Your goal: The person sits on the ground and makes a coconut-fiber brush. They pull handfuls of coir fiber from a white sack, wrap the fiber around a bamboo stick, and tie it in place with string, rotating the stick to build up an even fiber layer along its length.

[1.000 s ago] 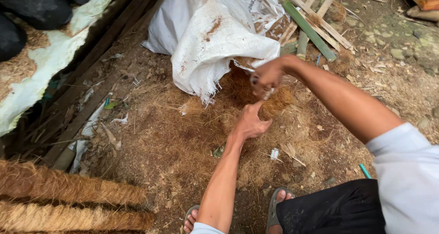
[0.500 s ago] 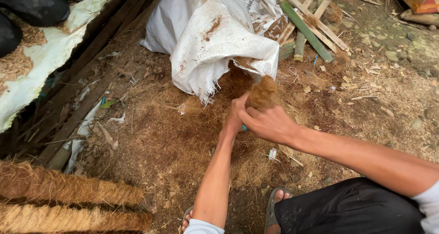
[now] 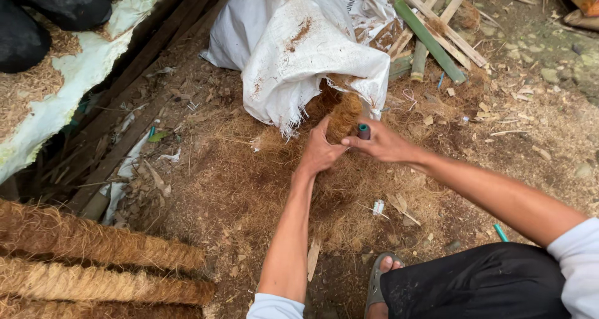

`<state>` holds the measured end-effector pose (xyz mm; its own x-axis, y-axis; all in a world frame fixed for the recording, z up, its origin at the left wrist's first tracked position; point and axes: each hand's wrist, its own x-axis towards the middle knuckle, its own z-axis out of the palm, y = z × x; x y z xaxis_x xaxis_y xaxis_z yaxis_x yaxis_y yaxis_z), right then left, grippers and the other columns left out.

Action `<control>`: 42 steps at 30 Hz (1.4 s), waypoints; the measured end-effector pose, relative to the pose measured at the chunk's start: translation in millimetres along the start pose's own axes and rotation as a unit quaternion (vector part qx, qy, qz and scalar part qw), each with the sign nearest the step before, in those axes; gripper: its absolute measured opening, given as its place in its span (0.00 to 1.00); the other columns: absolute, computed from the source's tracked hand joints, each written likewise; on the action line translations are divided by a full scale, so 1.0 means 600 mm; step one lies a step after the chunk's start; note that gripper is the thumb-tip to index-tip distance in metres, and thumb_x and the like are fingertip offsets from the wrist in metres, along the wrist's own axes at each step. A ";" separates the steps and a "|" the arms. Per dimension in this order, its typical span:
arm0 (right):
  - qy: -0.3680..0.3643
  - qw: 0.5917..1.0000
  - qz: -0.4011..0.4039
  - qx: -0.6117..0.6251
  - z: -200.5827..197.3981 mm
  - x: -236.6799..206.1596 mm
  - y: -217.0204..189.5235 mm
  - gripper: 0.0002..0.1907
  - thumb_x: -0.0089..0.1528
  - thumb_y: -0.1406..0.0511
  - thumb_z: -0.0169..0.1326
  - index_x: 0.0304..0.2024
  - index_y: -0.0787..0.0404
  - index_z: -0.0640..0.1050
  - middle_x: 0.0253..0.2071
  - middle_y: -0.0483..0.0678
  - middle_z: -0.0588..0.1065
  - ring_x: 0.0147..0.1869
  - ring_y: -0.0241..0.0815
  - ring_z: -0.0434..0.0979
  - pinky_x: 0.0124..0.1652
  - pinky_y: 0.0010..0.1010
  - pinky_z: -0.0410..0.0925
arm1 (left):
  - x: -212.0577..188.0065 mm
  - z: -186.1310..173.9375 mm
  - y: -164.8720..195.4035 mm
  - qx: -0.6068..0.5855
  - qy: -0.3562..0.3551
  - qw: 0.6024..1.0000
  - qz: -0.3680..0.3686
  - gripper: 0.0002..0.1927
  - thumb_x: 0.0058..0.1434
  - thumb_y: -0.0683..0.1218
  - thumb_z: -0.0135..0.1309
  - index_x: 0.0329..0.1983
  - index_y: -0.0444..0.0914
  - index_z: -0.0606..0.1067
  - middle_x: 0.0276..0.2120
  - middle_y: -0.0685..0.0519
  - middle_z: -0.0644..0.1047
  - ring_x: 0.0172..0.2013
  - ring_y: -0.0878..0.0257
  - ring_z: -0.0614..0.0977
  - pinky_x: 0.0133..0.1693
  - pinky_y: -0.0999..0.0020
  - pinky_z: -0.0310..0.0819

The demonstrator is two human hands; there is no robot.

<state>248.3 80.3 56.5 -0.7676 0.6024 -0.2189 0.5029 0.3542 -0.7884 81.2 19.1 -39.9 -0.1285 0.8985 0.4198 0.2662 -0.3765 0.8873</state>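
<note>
My left hand [image 3: 319, 152] grips a clump of brown coconut fibre [image 3: 344, 114] at the mouth of a white woven sack [image 3: 299, 51]. My right hand [image 3: 382, 143] is just to its right, fingers pinched on a small dark green tube-like piece [image 3: 363, 130] that touches the fibre clump. Loose fibre [image 3: 249, 188] covers the ground beneath both hands. The sack lies on its side with fibre spilling out of the frayed opening.
Several fibre-wrapped poles [image 3: 93, 256] lie at the lower left. Wooden planks [image 3: 125, 125] run along the left, beside a white sheet [image 3: 68, 88] with black bags on it. Green bamboo [image 3: 427, 38] and wood slats [image 3: 443, 26] lie behind the sack. My sandalled foot [image 3: 380, 281] is at the bottom.
My right hand came down from the sack's opening to meet the left hand. The fibre clump now sits between both hands, and the view has shifted slightly.
</note>
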 end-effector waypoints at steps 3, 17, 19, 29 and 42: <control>-0.003 0.991 -0.076 -0.108 -0.008 0.016 -0.012 0.23 0.66 0.47 0.53 0.31 0.59 0.73 0.21 0.41 0.63 0.22 0.35 0.60 0.23 0.28 0.60 | 0.000 -0.007 0.002 -0.100 -0.046 0.988 -0.112 0.26 0.53 0.42 0.64 0.52 0.38 0.66 0.42 0.46 0.77 0.42 0.57 0.80 0.48 0.52 0.79; -0.140 0.920 0.045 0.363 -0.032 0.016 -0.006 0.09 0.67 0.72 0.47 0.50 0.63 0.66 0.20 0.43 0.64 0.19 0.31 0.60 0.18 0.18 0.55 | -0.006 0.010 0.023 -0.079 -0.083 0.980 -0.163 0.26 0.52 0.38 0.56 0.56 0.30 0.70 0.45 0.40 0.81 0.45 0.54 0.84 0.56 0.48 0.80; -0.139 0.921 0.111 0.347 -0.053 0.018 -0.007 0.20 0.60 0.76 0.42 0.52 0.55 0.66 0.19 0.43 0.65 0.17 0.30 0.60 0.16 0.17 0.54 | -0.006 0.016 0.026 -0.021 -0.083 0.984 -0.156 0.38 0.54 0.39 0.61 0.66 0.25 0.60 0.54 0.33 0.73 0.53 0.51 0.79 0.62 0.43 0.69; -0.265 0.952 0.116 -0.104 -0.099 0.092 -0.110 0.13 0.60 0.62 0.61 0.26 0.60 0.73 0.24 0.41 0.67 0.24 0.34 0.64 0.24 0.26 0.60 | -0.010 0.049 0.039 0.002 -0.162 0.948 -0.275 0.41 0.56 0.51 0.59 0.70 0.33 0.62 0.37 0.36 0.85 0.38 0.53 0.88 0.64 0.48 0.67; -0.131 0.780 -0.107 -0.602 0.083 0.050 -0.203 0.07 0.67 0.69 0.52 0.35 0.61 0.80 0.26 0.49 0.80 0.26 0.37 0.80 0.24 0.31 0.74 | -0.020 0.058 0.042 0.246 -0.024 0.965 -0.088 0.33 0.59 0.62 0.63 0.54 0.33 0.71 0.40 0.48 0.80 0.41 0.60 0.82 0.50 0.57 0.76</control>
<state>144.1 19.8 117.7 -0.8611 0.3253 -0.3907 0.2392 0.9374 0.2532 122.5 6.6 -29.3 -0.1710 0.9528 0.2509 0.6675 -0.0752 0.7408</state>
